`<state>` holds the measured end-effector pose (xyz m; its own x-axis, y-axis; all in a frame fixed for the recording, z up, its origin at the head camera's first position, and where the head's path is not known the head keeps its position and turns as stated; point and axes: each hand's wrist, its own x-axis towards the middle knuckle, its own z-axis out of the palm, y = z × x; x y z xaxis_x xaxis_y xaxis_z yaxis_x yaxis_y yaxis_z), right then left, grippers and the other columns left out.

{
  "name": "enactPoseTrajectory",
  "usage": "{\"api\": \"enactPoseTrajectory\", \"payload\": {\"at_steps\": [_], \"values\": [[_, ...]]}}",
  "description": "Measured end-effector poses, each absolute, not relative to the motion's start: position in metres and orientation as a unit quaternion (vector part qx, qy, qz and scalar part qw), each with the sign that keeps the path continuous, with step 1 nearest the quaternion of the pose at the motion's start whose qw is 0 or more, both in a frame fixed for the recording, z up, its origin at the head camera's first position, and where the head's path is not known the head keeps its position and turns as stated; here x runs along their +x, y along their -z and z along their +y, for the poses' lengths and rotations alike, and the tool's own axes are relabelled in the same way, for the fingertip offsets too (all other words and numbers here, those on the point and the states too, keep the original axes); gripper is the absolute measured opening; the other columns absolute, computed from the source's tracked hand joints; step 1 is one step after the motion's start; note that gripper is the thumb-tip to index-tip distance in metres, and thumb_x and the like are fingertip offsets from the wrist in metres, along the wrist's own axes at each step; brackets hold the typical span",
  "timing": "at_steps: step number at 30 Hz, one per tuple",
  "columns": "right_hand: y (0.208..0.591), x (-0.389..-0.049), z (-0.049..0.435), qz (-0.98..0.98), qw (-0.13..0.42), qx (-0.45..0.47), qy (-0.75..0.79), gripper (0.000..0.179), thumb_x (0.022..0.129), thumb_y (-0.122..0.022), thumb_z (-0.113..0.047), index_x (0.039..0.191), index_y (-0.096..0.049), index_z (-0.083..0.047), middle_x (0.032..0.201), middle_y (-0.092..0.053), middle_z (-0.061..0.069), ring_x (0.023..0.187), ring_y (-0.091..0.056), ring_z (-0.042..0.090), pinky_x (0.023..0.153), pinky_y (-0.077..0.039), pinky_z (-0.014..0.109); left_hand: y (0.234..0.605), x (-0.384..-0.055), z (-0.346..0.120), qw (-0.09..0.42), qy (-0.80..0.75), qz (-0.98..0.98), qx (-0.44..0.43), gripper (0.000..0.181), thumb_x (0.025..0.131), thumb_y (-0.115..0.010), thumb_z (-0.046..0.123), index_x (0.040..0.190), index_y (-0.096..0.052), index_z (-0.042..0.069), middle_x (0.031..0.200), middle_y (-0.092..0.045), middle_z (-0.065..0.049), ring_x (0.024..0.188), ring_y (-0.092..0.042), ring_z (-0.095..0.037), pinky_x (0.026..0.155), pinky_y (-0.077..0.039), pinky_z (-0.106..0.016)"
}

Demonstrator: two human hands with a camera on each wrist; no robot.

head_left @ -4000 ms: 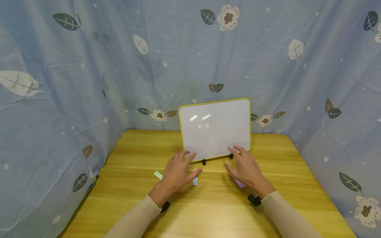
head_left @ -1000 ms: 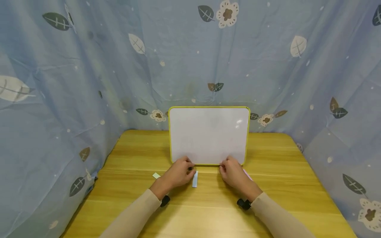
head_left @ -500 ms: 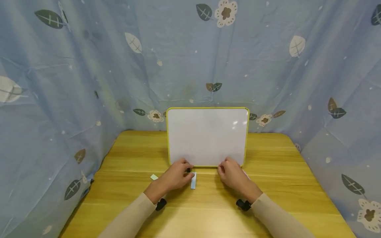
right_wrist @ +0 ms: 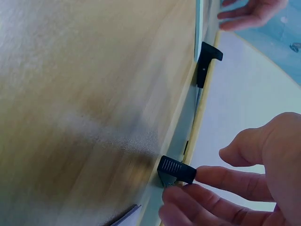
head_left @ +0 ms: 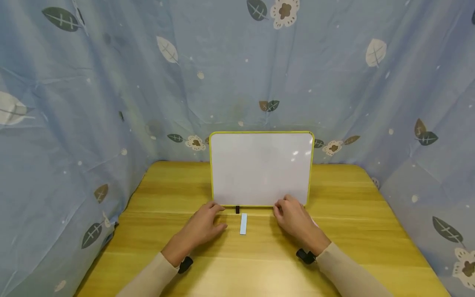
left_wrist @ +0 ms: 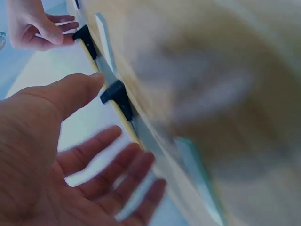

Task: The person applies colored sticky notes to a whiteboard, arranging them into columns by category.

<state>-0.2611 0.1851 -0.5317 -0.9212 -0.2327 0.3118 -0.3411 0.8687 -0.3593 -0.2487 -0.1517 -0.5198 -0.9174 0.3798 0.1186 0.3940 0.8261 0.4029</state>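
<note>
A whiteboard (head_left: 261, 169) with a yellow frame stands upright on black feet, one a black foot (head_left: 237, 209) seen under its lower left edge. My left hand (head_left: 198, 227) is apart from that foot, its fingers spread and thumb out in the left wrist view. My right hand (head_left: 295, 216) is at the board's lower right. In the right wrist view its index fingertip touches the other black foot (right_wrist: 176, 170), with the thumb held away. A light blue strip (head_left: 243, 224) lies before the board. A pale green strip (left_wrist: 200, 176) lies near my left hand.
Another strip, purple-edged (right_wrist: 126, 217), is mostly hidden behind my right hand in the head view. The wooden table (head_left: 259, 272) reaches a blue patterned curtain (head_left: 230, 82) at the back and both sides. A black wrist camera (head_left: 306, 255) sits under the right wrist.
Earlier the board was tilted, with both hands open beside it; it then stood level with a hand at each foot. Since half a second ago my left hand has let go of its foot and moved left.
</note>
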Motion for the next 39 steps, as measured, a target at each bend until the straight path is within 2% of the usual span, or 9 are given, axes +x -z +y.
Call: {"api": "enactPoseTrajectory", "payload": {"at_steps": [3,7,14,20,25,33,36,39], "values": [[0.53,-0.261,0.185,-0.959,0.145,0.144,-0.198,0.013,0.108,-0.081,-0.015,0.111,-0.09,-0.005,0.103,-0.076,0.01,0.082,-0.072,0.023,0.073,-0.066,0.042,0.521,-0.244,-0.165,0.022,0.178,-0.97,-0.162,0.064,0.098,-0.098,0.038,0.147,-0.073,0.005,0.144,-0.071,-0.018,0.13,-0.072,-0.039,0.106,-0.064,-0.06],[0.528,-0.26,0.184,-0.957,0.165,0.145,-0.188,0.011,0.107,-0.084,-0.016,0.11,-0.09,-0.008,0.106,-0.078,0.01,0.079,-0.072,0.023,0.067,-0.064,0.04,0.522,-0.237,-0.182,0.019,0.154,-0.981,-0.12,0.074,0.093,-0.1,0.047,0.146,-0.071,0.005,0.144,-0.068,-0.021,0.126,-0.07,-0.04,0.102,-0.064,-0.06],[0.524,-0.261,0.185,-0.949,0.183,0.168,-0.192,0.011,0.109,-0.081,-0.016,0.112,-0.09,-0.009,0.107,-0.077,0.009,0.077,-0.069,0.017,0.064,-0.06,0.033,0.512,-0.229,-0.196,0.007,0.141,-0.987,-0.078,0.072,0.09,-0.101,0.051,0.134,-0.072,0.001,0.127,-0.066,-0.025,0.102,-0.065,-0.035,0.083,-0.064,-0.054],[0.523,-0.259,0.184,-0.946,0.181,0.182,-0.199,0.012,0.109,-0.081,-0.016,0.112,-0.09,-0.009,0.107,-0.077,0.008,0.08,-0.068,0.016,0.066,-0.057,0.028,0.512,-0.228,-0.192,0.009,0.136,-0.987,-0.086,0.061,0.092,-0.102,0.042,0.129,-0.075,0.001,0.117,-0.069,-0.022,0.096,-0.066,-0.033,0.083,-0.063,-0.052],[0.523,-0.257,0.184,-0.942,0.182,0.193,-0.206,0.012,0.11,-0.08,-0.014,0.113,-0.09,-0.01,0.11,-0.078,0.007,0.087,-0.07,0.015,0.071,-0.059,0.029,0.512,-0.233,-0.185,0.006,0.143,-0.985,-0.095,0.055,0.091,-0.103,0.037,0.126,-0.076,0.003,0.118,-0.071,-0.021,0.097,-0.069,-0.033,0.083,-0.064,-0.051],[0.523,-0.257,0.181,-0.926,0.183,0.235,-0.23,0.012,0.109,-0.082,-0.014,0.117,-0.089,-0.008,0.124,-0.08,0.008,0.111,-0.077,0.026,0.089,-0.067,0.043,0.516,-0.246,-0.166,-0.002,0.161,-0.98,-0.114,0.051,0.089,-0.105,0.037,0.123,-0.078,0.009,0.114,-0.07,-0.01,0.092,-0.063,-0.023,0.078,-0.06,-0.045],[0.522,-0.257,0.176,-0.921,0.177,0.25,-0.239,0.013,0.108,-0.083,-0.014,0.118,-0.089,-0.008,0.127,-0.081,0.008,0.116,-0.078,0.029,0.095,-0.067,0.046,0.518,-0.25,-0.158,-0.009,0.177,-0.976,-0.124,0.046,0.089,-0.104,0.034,0.121,-0.081,0.011,0.119,-0.071,-0.009,0.096,-0.062,-0.022,0.081,-0.059,-0.045],[0.521,-0.258,0.171,-0.915,0.174,0.268,-0.248,0.012,0.108,-0.084,-0.013,0.117,-0.089,-0.008,0.128,-0.081,0.008,0.117,-0.078,0.03,0.098,-0.067,0.048,0.519,-0.252,-0.15,-0.013,0.188,-0.972,-0.14,0.041,0.09,-0.104,0.033,0.118,-0.083,0.013,0.126,-0.073,-0.01,0.108,-0.067,-0.027,0.09,-0.062,-0.05]]}}
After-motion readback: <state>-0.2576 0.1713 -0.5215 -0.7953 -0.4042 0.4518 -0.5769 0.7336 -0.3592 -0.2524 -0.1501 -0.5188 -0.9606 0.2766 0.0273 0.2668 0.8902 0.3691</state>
